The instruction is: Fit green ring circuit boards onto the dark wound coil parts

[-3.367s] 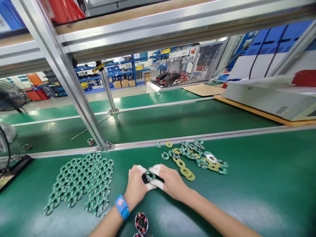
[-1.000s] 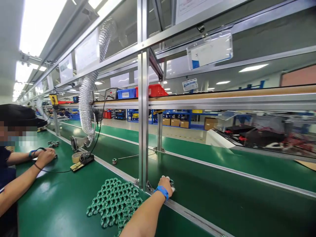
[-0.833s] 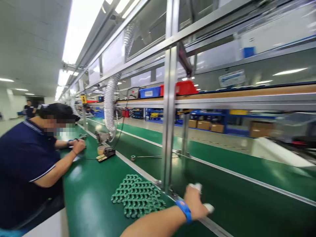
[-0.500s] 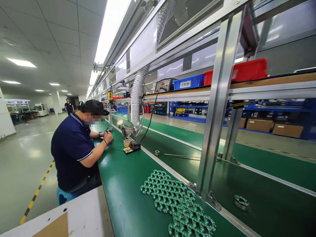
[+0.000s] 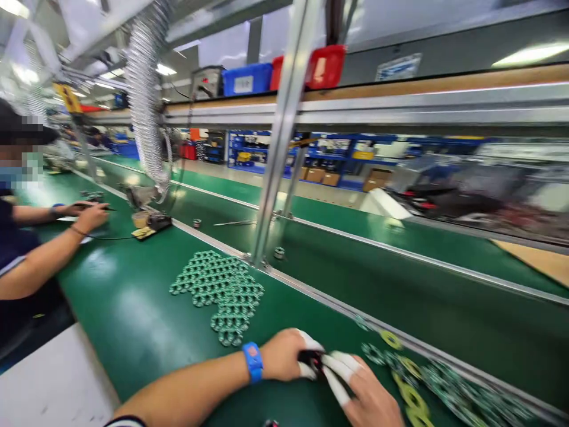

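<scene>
My left hand [image 5: 287,354], with a blue band on its wrist and white covers on the fingers, is closed round a small dark piece [image 5: 312,359] with a reddish spot. Against that piece, from the right, press the white-covered fingers of my right hand [image 5: 362,385]; they are pinched together. A dark edge shows between them, too blurred to name. To the right lie green rings [image 5: 462,385] in a loose pile and yellow-green flat rings [image 5: 413,397]. Another small dark thing is cut off at the bottom edge.
A patch of green rings [image 5: 226,284] lies flat on the green bench [image 5: 133,308]. A metal post [image 5: 280,130] rises behind it. At the left a co-worker's hands [image 5: 91,216] hold a thin tool beside a soldering stand [image 5: 151,224]. A silver duct [image 5: 144,101] hangs there.
The view has swung to the right and down. Both my hands, the dark piece and the rings at the right have come into sight. The co-worker now sits at the left edge.
</scene>
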Demonstrator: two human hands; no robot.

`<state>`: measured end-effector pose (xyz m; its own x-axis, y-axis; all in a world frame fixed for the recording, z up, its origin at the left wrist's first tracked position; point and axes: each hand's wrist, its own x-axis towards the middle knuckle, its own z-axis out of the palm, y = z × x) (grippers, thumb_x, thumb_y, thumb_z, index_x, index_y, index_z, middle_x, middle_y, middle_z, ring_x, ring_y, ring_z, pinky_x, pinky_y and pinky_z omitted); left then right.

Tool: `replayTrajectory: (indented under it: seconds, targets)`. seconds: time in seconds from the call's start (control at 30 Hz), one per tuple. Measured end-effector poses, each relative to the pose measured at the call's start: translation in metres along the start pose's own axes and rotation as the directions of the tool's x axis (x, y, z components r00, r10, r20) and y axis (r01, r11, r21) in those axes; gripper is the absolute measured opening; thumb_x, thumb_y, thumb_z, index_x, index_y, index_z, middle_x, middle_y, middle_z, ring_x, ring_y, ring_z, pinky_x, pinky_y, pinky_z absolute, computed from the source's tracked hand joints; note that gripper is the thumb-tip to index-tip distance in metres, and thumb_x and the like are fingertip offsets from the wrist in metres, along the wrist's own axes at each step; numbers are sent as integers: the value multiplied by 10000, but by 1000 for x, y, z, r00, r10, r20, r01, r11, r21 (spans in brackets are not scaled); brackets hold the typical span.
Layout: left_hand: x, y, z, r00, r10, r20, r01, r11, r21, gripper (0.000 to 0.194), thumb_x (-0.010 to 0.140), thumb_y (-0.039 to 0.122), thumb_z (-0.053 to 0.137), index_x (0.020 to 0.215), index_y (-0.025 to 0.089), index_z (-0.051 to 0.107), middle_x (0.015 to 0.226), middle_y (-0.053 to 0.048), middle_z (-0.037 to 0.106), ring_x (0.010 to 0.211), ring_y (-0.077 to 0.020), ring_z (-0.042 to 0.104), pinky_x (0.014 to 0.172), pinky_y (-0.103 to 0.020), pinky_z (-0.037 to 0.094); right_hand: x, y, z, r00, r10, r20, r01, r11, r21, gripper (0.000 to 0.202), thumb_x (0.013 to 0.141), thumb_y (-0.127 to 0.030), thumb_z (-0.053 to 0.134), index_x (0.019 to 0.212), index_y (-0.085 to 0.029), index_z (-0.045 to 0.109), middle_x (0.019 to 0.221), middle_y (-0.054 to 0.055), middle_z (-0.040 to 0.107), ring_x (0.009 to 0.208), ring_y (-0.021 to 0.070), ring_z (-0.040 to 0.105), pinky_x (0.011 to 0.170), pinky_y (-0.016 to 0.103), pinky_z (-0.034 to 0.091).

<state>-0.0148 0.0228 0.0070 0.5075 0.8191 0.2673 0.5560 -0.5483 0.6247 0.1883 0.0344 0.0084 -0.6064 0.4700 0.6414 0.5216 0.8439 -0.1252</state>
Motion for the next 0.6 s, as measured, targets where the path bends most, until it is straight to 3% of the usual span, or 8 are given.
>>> replayTrajectory:
  seconds: [0.13, 0.27, 0.4, 0.5, 0.6]
  targets:
    - [-2, 6, -7, 999, -51, -10, 50, 996, -78, 246, 761, 225, 665, 995, 178, 611, 957, -45, 637, 895, -192, 562, 819, -264, 420, 18, -14, -14, 997, 74, 35, -77, 991, 110, 256, 890, -186, 435, 979, -245, 668, 860, 42, 684, 793, 202, 632, 676, 289, 545]
    - [-4, 7, -5, 997, -78, -5, 77, 988, -133, 245, 755, 173, 663, 995, 180, 616, 964, -37, 630, 884, -185, 549, 817, -273, 419, 24, -20, -22, 972, 180, 151, -207, 960, 187, 249, 849, -187, 494, 1059, -225, 621, 968, 55, 660, 880, 215, 600, 747, 326, 522]
    - [-4, 10, -2, 987, -161, -15, 157, 975, -155, 564, 688, 270, 745, 1196, 175, 520, 1084, -77, 600, 966, -221, 536, 885, -329, 415, 26, -28, -22, 904, 323, 280, -378, 910, 170, 321, 773, -271, 644, 1082, -199, 594, 975, 69, 633, 859, 239, 588, 719, 344, 517]
    - [-5, 14, -2, 965, -260, -25, 257, 962, -91, 820, 601, 381, 789, 1289, 111, 435, 1070, -130, 585, 962, -273, 530, 883, -400, 423, 28, -36, -18, 860, 389, 331, -452, 882, 137, 332, 737, -296, 703, 1033, -187, 602, 912, 60, 622, 802, 239, 582, 666, 337, 505]
    - [-4, 14, -7, 967, -253, 14, 254, 966, -42, 953, 536, 335, 806, 1344, 86, 367, 1106, -158, 550, 1001, -309, 502, 902, -444, 407, 28, -43, -13, 843, 418, 338, -480, 868, 123, 264, 725, -238, 700, 970, -198, 614, 872, 39, 618, 767, 225, 577, 655, 323, 490]
